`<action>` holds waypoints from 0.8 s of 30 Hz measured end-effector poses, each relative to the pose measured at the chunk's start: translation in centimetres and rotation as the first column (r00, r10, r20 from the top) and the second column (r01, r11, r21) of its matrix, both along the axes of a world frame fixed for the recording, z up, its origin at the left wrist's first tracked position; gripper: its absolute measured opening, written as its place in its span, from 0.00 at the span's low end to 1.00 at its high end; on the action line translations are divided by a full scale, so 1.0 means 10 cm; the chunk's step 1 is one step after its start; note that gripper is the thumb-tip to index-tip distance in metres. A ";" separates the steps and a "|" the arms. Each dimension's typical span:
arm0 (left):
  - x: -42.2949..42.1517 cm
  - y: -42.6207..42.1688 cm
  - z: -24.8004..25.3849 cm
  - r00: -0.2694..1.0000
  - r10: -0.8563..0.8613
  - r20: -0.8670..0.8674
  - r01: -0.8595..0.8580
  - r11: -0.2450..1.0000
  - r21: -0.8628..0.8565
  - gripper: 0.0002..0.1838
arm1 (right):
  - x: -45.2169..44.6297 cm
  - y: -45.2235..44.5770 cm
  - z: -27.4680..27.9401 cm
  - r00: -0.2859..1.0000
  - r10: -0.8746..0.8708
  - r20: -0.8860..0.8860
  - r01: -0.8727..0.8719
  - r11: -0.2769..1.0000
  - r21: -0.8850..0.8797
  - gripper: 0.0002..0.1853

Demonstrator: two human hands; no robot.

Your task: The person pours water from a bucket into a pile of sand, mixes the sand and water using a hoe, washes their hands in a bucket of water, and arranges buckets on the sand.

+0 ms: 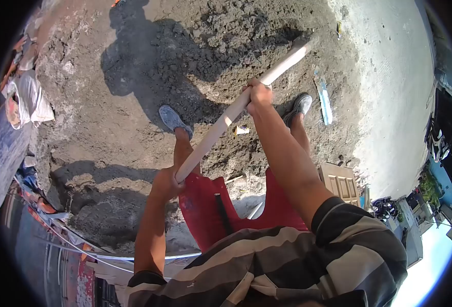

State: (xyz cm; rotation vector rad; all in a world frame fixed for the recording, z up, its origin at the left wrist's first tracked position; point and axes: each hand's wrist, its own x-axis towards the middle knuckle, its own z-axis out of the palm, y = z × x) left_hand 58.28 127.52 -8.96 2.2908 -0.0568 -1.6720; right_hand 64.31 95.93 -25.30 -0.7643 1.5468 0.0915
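Clearly, two bare hands grip one long wooden pole point(211, 139), which slants across the view from the person's lap up toward a mound of loose soil point(231, 31). The left hand point(168, 184) curls around the near end, beside the left knee, and the right hand point(260, 95) is wrapped around the shaft farther along, its fingers folded over the wood. Well apart, the two grips leave one bare stretch of pole between them, with another bare length beyond the right hand. The far end meets dark earth near the mound; whether a blade is fixed there, I cannot tell.

Two greyish shoes stand apart on the dirt, the left shoe point(174, 118) on one side of the pole and the right shoe point(298, 107) on the other. Between them lies one small cup-like container point(242, 130), and just beyond the right shoe is one blue-and-white strip point(325, 105). A single pale sack point(35, 97) sits at the far left, and one panelled wooden door point(339, 183) lies on the right, near the edge of a pale concrete surface point(394, 94). One large shadow point(149, 56) falls over the ground ahead. The person wears red shorts point(198, 202) and one striped shirt point(287, 253).
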 end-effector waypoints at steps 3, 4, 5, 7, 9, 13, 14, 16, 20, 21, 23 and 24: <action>-0.15 0.51 0.04 0.990 0.075 0.121 -0.088 0.991 0.104 0.13 | -0.13 0.21 0.58 0.975 -0.095 0.199 0.038 0.962 0.271 0.09; -0.19 0.58 0.10 0.988 0.061 0.140 -0.077 0.991 0.113 0.13 | -0.19 0.19 0.84 0.967 -0.106 0.232 0.032 0.952 0.304 0.09; -0.23 0.62 0.18 0.963 0.040 0.266 -0.063 0.995 0.079 0.13 | -0.23 0.14 1.11 0.957 -0.117 0.267 0.022 0.942 0.334 0.09; -0.30 0.46 0.68 0.910 0.020 0.415 -0.048 0.997 0.056 0.14 | -0.38 -0.08 1.59 0.938 -0.138 0.319 0.013 0.931 0.364 0.09; -0.50 -0.05 1.32 0.864 -0.026 0.503 -0.010 0.998 0.069 0.13 | -0.40 -0.51 2.04 0.911 -0.123 0.393 -0.042 0.921 0.387 0.09; -1.55 -1.20 2.37 0.814 0.088 0.574 -0.182 0.977 0.108 0.11 | -0.63 -1.56 2.76 0.858 0.008 0.513 -0.272 0.855 0.442 0.10; -1.75 -1.50 2.59 0.824 0.136 0.551 -0.253 0.957 0.142 0.11 | -0.66 -1.75 2.88 0.847 0.057 0.528 -0.333 0.832 0.444 0.10; -2.17 -1.78 2.91 0.789 0.164 0.592 -0.319 0.933 0.166 0.12 | -0.77 -1.93 2.95 0.841 0.137 0.524 -0.409 0.794 0.449 0.08; -2.42 -2.32 3.34 0.632 0.265 0.728 -0.496 0.860 0.117 0.13 | -0.64 -2.06 3.46 0.806 0.240 0.541 -0.507 0.750 0.424 0.07; -2.42 -2.42 3.45 0.564 0.277 0.778 -0.540 0.836 0.094 0.14 | -0.65 -2.07 3.56 0.779 0.299 0.551 -0.563 0.721 0.404 0.07; -2.53 -2.58 3.61 0.503 0.349 0.791 -0.638 0.767 0.067 0.15 | -0.60 -2.04 3.73 0.739 0.356 0.572 -0.621 0.691 0.371 0.06; -2.62 -2.64 3.66 0.496 0.373 0.784 -0.671 0.738 0.073 0.15 | -0.59 -2.05 3.73 0.715 0.365 0.596 -0.655 0.649 0.388 0.05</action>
